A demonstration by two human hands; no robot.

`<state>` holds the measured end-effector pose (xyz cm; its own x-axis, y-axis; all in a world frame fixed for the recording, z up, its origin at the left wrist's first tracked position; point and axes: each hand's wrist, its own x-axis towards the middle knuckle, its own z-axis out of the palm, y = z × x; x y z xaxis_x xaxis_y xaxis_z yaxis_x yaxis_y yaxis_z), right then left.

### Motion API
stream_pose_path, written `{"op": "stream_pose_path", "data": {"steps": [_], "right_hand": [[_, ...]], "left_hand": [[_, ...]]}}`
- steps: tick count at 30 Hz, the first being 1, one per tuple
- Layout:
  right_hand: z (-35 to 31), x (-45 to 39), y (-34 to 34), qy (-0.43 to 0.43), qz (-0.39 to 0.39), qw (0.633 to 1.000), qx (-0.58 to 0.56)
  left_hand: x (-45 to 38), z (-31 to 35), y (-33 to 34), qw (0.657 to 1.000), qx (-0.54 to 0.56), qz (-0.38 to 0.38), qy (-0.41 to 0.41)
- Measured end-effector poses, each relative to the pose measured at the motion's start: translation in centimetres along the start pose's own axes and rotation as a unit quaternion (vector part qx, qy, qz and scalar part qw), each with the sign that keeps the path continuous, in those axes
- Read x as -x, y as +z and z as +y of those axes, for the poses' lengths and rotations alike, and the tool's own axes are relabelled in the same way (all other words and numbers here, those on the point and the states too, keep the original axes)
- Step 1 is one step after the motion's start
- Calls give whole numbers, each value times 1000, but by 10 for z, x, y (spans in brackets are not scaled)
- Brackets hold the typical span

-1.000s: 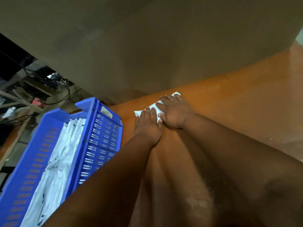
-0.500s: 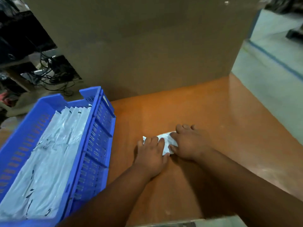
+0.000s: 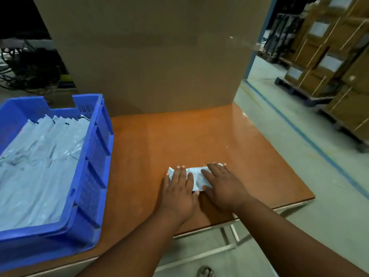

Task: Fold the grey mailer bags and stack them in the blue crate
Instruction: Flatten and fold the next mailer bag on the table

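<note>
A small folded grey mailer bag (image 3: 196, 175) lies flat on the orange table (image 3: 179, 140), near its front edge. My left hand (image 3: 179, 190) presses its left part with flat, straight fingers. My right hand (image 3: 221, 186) presses the right part the same way, fingers spread. Only the middle strip and the left tip of the bag show between the hands. The blue crate (image 3: 95, 156) stands at the table's left and holds several grey mailer bags (image 3: 40, 166) lying lengthwise.
A large brown cardboard box (image 3: 151, 56) stands upright across the back of the table. The table's right edge drops to a grey floor with a blue line (image 3: 311, 140). Stacked cartons on pallets (image 3: 329, 66) fill the far right. Cables lie at far left.
The camera has tilted up and back, so the hands and bag now sit lower in view. The hands have spread apart along the folded bag, showing more of it between them.
</note>
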<state>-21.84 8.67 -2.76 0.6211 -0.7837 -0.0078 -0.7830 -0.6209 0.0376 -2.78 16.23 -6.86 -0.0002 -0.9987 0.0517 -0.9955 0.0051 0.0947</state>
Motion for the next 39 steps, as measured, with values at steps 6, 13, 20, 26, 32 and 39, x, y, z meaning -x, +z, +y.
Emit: {"op": "stream_pose_path", "data": {"steps": [6, 13, 20, 26, 32, 39], "right_hand": [[21, -22, 23, -13, -73, 997, -35], [47, -40, 33, -35, -66, 995, -60], [64, -48, 41, -46, -51, 995, -69], [73, -53, 34, -38, -55, 991, -118], [45, -75, 8, -85, 14, 995, -55], [15, -95, 24, -16, -27, 998, -63]], "left_hand": [[-16, -26, 2, 999, -5, -25, -29], [-33, -35, 5, 995, 32, -29, -85], [-37, -43, 10, 991, 30, -37, -127], [-28, -51, 0, 980, 0, -29, -196], [-53, -30, -21, 997, 4, -2, -81], [-85, -7, -11, 998, 48, -18, -39]]}}
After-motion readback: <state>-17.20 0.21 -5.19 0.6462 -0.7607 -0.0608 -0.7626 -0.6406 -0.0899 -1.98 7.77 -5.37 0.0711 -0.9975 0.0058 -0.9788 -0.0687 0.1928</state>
